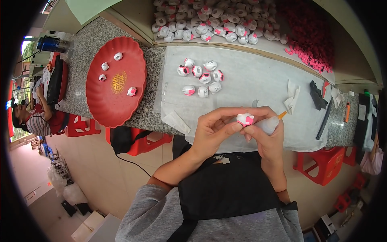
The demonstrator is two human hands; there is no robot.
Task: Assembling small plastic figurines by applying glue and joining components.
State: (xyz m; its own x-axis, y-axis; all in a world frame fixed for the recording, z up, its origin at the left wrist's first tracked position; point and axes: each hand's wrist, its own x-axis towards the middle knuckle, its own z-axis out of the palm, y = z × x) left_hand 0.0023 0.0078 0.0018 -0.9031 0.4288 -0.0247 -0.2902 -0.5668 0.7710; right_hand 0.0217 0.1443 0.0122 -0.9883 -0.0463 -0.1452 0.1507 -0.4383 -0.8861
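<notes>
My left hand (pixel 215 129) and my right hand (pixel 268 135) meet at the front edge of the table, pinching a small white ball-shaped piece with pink patches (pixel 245 119) between their fingertips. My right hand also grips a small translucent squeeze bottle (pixel 269 124) whose orange nozzle (pixel 284 114) points up and to the right. Just beyond my hands, on the white sheet (pixel 250 80), lies a cluster of several similar white and pink pieces (pixel 201 76).
A red scalloped plate (pixel 117 99) with a few small pieces sits at the left on the granite counter (pixel 82 60). A tray of many white pieces (pixel 209 20) and a heap of pink bits (pixel 310 36) lie at the back. Red stools (pixel 322 163) stand below; a person (pixel 32 117) sits far left.
</notes>
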